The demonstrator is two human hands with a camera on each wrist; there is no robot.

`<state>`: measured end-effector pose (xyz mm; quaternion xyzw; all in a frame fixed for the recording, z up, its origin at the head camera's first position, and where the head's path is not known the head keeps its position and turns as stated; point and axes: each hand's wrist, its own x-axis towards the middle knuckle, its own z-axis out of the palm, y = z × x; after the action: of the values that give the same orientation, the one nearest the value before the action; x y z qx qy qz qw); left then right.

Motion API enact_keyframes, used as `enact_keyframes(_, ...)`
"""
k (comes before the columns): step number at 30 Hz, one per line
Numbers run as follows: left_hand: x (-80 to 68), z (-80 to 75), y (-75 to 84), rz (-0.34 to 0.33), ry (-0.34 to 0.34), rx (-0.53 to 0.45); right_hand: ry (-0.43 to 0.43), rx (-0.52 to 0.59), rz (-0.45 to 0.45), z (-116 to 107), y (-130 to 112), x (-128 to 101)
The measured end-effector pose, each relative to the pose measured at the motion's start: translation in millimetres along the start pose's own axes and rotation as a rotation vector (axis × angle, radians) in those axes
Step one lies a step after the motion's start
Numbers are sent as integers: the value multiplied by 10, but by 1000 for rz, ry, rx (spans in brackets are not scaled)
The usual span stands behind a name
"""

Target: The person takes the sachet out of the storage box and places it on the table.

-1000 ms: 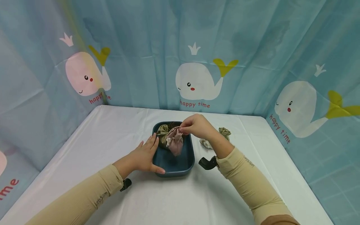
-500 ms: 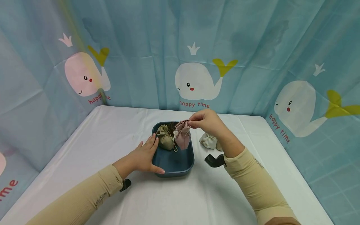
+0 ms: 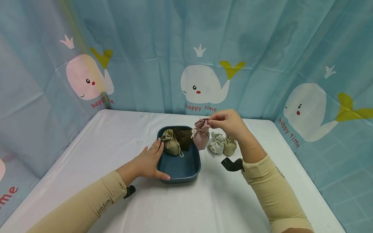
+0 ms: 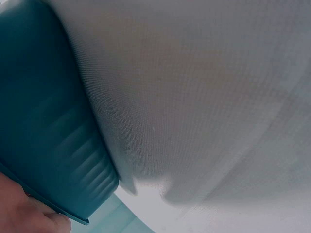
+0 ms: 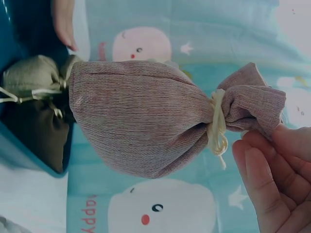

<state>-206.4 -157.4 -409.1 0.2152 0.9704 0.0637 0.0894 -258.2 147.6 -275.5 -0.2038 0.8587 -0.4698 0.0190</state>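
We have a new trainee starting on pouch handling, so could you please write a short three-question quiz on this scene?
1. True or false: the pink pouch lies inside the blue tray.
2. Which hand holds the pink pouch, and by what part? A) left hand, by its body B) right hand, by its gathered top C) both hands, by the string
3. How many pouches stand on the white table to the right of the tray?

Key
1. False: it hangs in the air by the tray's right rim.
2. B: the right hand pinches the top; the left hand rests on the tray's left rim.
3. Two: a white pouch and an olive pouch.
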Motion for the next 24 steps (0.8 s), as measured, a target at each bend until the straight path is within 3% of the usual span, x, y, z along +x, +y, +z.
enact_keyframes(24,-10,-34,21,-1,-10,-19,167,-62,53,-533,292,-282)
